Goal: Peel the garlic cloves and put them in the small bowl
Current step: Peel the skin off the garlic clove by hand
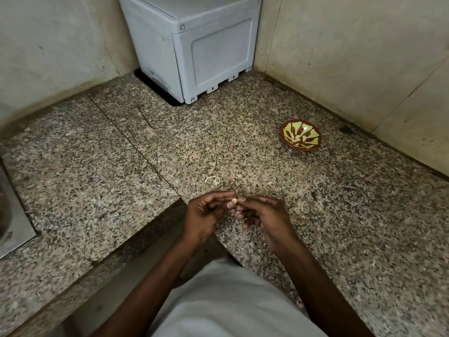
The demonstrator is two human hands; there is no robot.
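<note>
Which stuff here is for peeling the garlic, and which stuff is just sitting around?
For the job:
garlic clove, pinched between the left hand and right hand
small bowl, peeled cloves inside
peel scraps on the counter

Just lying about:
grey box in the corner
metal sink edge

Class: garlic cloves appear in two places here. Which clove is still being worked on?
The garlic clove pinched between left hand and right hand; the other cloves lie in the small bowl.

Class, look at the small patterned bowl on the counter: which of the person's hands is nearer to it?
The right hand is nearer. The small bowl sits ahead and to its right, while the left hand lies further left. Both pinch a garlic clove between them.
</note>
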